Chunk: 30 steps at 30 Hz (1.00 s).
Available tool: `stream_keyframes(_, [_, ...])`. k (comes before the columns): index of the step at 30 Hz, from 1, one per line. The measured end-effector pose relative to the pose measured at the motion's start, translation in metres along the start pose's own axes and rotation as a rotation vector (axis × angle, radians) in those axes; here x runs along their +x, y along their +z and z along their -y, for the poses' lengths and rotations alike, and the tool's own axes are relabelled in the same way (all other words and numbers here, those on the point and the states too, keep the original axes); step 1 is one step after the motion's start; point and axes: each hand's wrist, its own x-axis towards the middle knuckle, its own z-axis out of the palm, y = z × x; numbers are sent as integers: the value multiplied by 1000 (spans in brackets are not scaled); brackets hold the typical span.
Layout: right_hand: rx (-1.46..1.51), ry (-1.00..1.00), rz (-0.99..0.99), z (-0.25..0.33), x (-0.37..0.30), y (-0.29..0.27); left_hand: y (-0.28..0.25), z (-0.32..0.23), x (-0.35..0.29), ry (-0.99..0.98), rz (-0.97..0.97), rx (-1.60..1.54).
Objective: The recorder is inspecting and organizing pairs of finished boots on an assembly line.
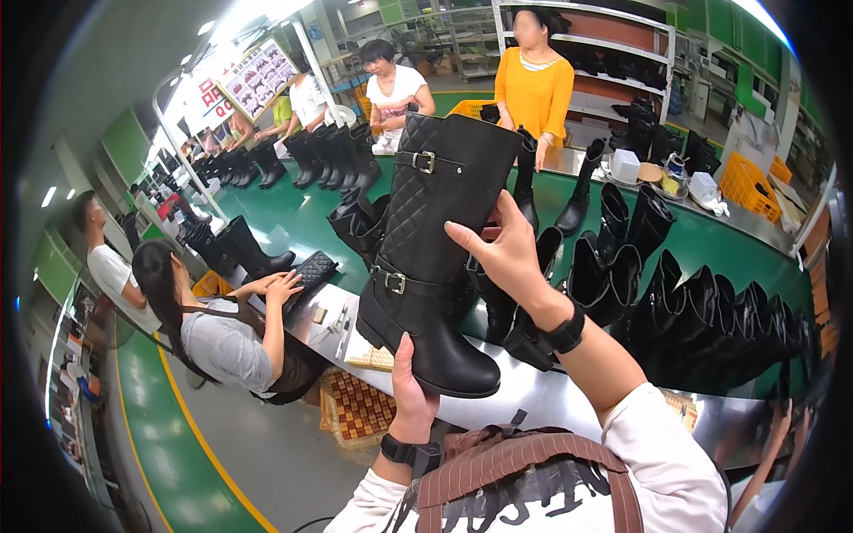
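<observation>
Frame centre: left hand [414,400] gripping black boot [440,311] under foot, likely bearing weight; right hand [517,262] at shaft edge, fingers spread, perhaps for steadying.

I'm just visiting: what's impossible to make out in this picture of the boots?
In the head view:
Left hand: most fingers, hidden by the held boot.
Held boot's far side: hidden by its near side.
Another person's arms at lower right: their body, cut off by the dark rim.
Distant boots: their details, too small to tell.
</observation>
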Motion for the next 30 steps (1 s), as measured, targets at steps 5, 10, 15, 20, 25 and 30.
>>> stream_keyframes(5, [61, -35, -159, -12, -2, 7, 1, 1, 0, -18, 37, 63])
stream_keyframes(10, [-248, 156, -204, -11, 22, 2, -3, -2, -2, -16, 38, 54])
stream_keyframes(15, [416, 326, -165, 10, 57, -41, -10, -2, -5, 8, 2, 48])
stream_keyframes(20, [138, 186, -36, 3, 17, -33, -16, 2, -2, 3, -12, 11])
stream_keyframes(25, [176, 71, 21, -20, -18, 0, -16, 12, -4, 4, -15, 50])
stream_keyframes(30, [-16, 8, -139, -26, -5, 3, -13, 12, -5, 13, 0, 77])
